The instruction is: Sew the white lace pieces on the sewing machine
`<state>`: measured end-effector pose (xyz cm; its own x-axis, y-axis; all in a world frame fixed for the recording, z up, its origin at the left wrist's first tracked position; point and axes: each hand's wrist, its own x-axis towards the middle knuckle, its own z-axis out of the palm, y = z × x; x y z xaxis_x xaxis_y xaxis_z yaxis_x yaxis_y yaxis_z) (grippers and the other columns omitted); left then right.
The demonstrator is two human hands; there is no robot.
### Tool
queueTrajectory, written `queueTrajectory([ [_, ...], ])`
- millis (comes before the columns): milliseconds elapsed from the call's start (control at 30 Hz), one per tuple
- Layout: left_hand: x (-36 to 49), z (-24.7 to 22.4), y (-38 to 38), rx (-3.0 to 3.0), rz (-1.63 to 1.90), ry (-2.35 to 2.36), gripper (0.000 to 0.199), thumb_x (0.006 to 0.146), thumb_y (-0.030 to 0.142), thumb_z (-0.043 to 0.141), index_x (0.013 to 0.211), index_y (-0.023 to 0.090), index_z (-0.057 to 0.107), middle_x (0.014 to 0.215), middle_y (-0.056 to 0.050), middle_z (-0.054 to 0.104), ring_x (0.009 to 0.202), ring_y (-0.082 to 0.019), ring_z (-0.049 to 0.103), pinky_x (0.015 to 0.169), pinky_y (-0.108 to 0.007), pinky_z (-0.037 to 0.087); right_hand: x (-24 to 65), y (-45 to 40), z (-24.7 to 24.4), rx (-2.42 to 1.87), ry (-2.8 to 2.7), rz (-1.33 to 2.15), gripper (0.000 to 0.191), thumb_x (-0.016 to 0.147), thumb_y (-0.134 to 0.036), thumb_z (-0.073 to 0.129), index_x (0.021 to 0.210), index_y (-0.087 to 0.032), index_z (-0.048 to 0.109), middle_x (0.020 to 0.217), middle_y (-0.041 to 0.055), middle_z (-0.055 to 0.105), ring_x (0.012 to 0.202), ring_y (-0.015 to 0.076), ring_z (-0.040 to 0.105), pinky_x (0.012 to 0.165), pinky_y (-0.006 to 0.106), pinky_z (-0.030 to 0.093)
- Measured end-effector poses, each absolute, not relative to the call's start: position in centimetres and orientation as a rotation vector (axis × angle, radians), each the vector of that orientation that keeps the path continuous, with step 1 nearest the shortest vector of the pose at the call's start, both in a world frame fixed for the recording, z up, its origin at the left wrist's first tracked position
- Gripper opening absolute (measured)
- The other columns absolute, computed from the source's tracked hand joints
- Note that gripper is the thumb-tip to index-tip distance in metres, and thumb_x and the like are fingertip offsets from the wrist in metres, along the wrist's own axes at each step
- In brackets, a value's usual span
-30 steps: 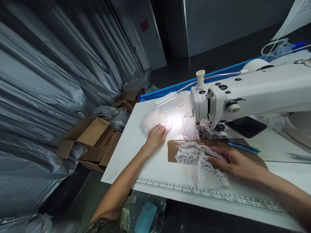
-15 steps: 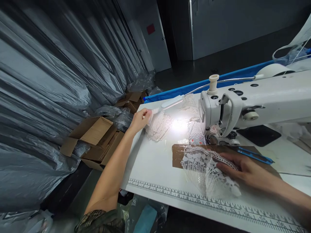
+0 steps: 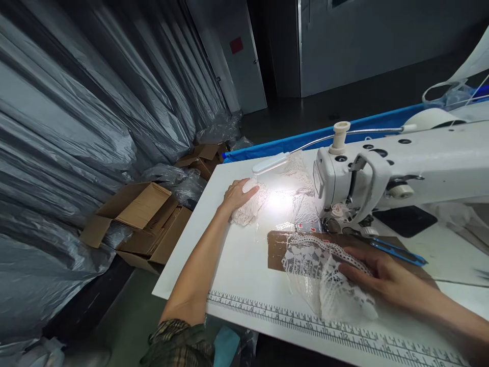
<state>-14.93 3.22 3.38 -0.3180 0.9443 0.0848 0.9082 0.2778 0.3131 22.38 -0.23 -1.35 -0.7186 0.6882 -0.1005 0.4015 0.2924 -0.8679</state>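
Note:
My left hand [image 3: 236, 197] is at the far left of the white sewing table, on a small heap of cream lace [image 3: 246, 210]. Lace shows between the thumb and the fingers, which are closed on it. In my right hand [image 3: 376, 270] is the edge of a white lace piece [image 3: 324, 272], pinched between thumb and fingers in front of the sewing machine [image 3: 367, 178]. That lace lies partly over a brown strip [image 3: 277, 250] and hangs toward the printed ruler. A blue thread snipper [image 3: 399, 251] lies just behind the right hand.
A small lamp [image 3: 270, 163] on a bendable neck lights the table beside more lace [image 3: 298, 178]. A ruler [image 3: 298, 321] runs along the front edge. Open cardboard boxes [image 3: 139, 209] and plastic bags stand left of the table, beside a silver curtain [image 3: 76, 127].
My left hand has come down and slightly to the right, from holding up a pale lace end to resting on the lace heap. My right hand keeps its hold almost unchanged. The view has shifted slightly.

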Motion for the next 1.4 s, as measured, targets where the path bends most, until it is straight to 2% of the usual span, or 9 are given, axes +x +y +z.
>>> queueTrajectory([
  [233, -12.9, 1.9, 1.4, 1.718, 0.462, 2.543, 0.067, 0.082, 0.066, 0.05, 0.136, 0.027, 0.044, 0.131, -0.016, 0.051, 0.123, -0.038, 0.047, 0.096, -0.05, 0.04, 22.1, -0.4, -1.8, -1.107, -2.282, 1.443, 0.043, 0.09, -0.057, 0.046, 0.112, -0.025, 0.066, 0.062, 0.0003, 0.061, 0.051, 0.0168, 0.054, 0.044, 0.027, 0.043],
  [533, -13.0, 2.4, 4.1, 1.688, 0.297, 2.692, 0.066, 0.082, 0.064, 0.05, 0.133, 0.022, 0.049, 0.127, -0.021, 0.052, 0.117, -0.043, 0.05, 0.094, -0.057, 0.041, 22.5, 0.4, -0.6, -0.977, -2.17, 1.6, 0.033, 0.095, -0.044, 0.042, 0.102, -0.024, 0.067, 0.096, 0.0046, 0.069, 0.086, 0.0225, 0.063, 0.075, 0.037, 0.052],
  [700, -12.0, 3.6, 3.9, 2.044, 0.325, 2.77, 0.067, 0.09, 0.059, 0.043, 0.137, 0.011, 0.042, 0.145, -0.025, 0.035, 0.135, -0.048, 0.028, 0.105, -0.073, 0.014, 23.1, 0.6, -0.3, -1.072, -2.069, 1.622, 0.034, 0.095, -0.045, 0.045, 0.106, -0.023, 0.068, 0.107, 0.006, 0.068, 0.099, 0.0236, 0.062, 0.09, 0.04, 0.047],
  [767, -10.6, 4.1, 3.0, 2.335, 0.447, 2.701, 0.056, 0.095, 0.051, 0.04, 0.133, 0.01, 0.046, 0.144, -0.022, 0.037, 0.135, -0.044, 0.029, 0.109, -0.069, 0.015, 23.1, 0.8, -0.6, -1.087, -2.028, 1.691, 0.037, 0.094, -0.048, 0.046, 0.105, -0.021, 0.068, 0.105, 0.0078, 0.068, 0.097, 0.0231, 0.062, 0.087, 0.039, 0.047],
  [833, -8.5, 4.2, 1.8, 2.602, 0.509, 2.446, 0.045, 0.098, 0.046, 0.039, 0.121, 0.012, 0.057, 0.134, -0.017, 0.049, 0.126, -0.037, 0.044, 0.108, -0.061, 0.028, 23.0, 1.0, -0.9, -1.039, -2.003, 1.809, 0.039, 0.093, -0.051, 0.049, 0.106, -0.019, 0.067, 0.099, 0.0084, 0.068, 0.089, 0.0213, 0.062, 0.081, 0.036, 0.048],
  [967, -3.4, 3.0, -0.9, 2.756, 0.643, 1.729, 0.028, 0.097, 0.029, 0.041, 0.099, 0.014, 0.065, 0.102, -0.01, 0.066, 0.088, -0.021, 0.063, 0.072, -0.039, 0.056, 22.9, 1.2, -1.1, -0.848, -1.965, 1.978, 0.036, 0.089, -0.047, 0.058, 0.111, -0.019, 0.063, 0.093, 0.0055, 0.066, 0.076, 0.0154, 0.059, 0.069, 0.029, 0.047],
  [1000, -2.3, 2.6, -1.4, 2.724, 0.684, 1.527, 0.027, 0.098, 0.026, 0.04, 0.099, 0.014, 0.064, 0.095, -0.009, 0.067, 0.082, -0.018, 0.063, 0.067, -0.035, 0.057, 22.9, 1.1, -1.0, -0.799, -1.968, 1.984, 0.034, 0.089, -0.044, 0.059, 0.111, -0.019, 0.062, 0.093, 0.0045, 0.065, 0.075, 0.014, 0.058, 0.068, 0.028, 0.047],
  [1200, 1.1, 2.2, -3.0, 2.521, 0.586, 1.083, 0.035, 0.099, 0.032, 0.041, 0.128, 0.016, 0.052, 0.11, -0.01, 0.066, 0.103, -0.019, 0.061, 0.084, -0.036, 0.054, 23.4, 0.6, 0.4, -0.668, -2.137, 1.973, 0.028, 0.089, -0.037, 0.06, 0.108, -0.016, 0.063, 0.07, -0.0031, 0.055, 0.053, 0.0072, 0.047, 0.048, 0.02, 0.036],
  [1400, -0.3, 2.5, -2.9, 2.382, 0.402, 1.21, 0.037, 0.096, 0.042, 0.047, 0.126, 0.021, 0.053, 0.076, 0.001, 0.066, 0.058, -0.01, 0.058, 0.055, -0.022, 0.043, 23.2, 0.8, 0.0, -0.748, -2.123, 1.912, 0.03, 0.089, -0.037, 0.058, 0.11, -0.016, 0.064, 0.073, -0.001, 0.06, 0.057, 0.0095, 0.051, 0.051, 0.021, 0.038],
])
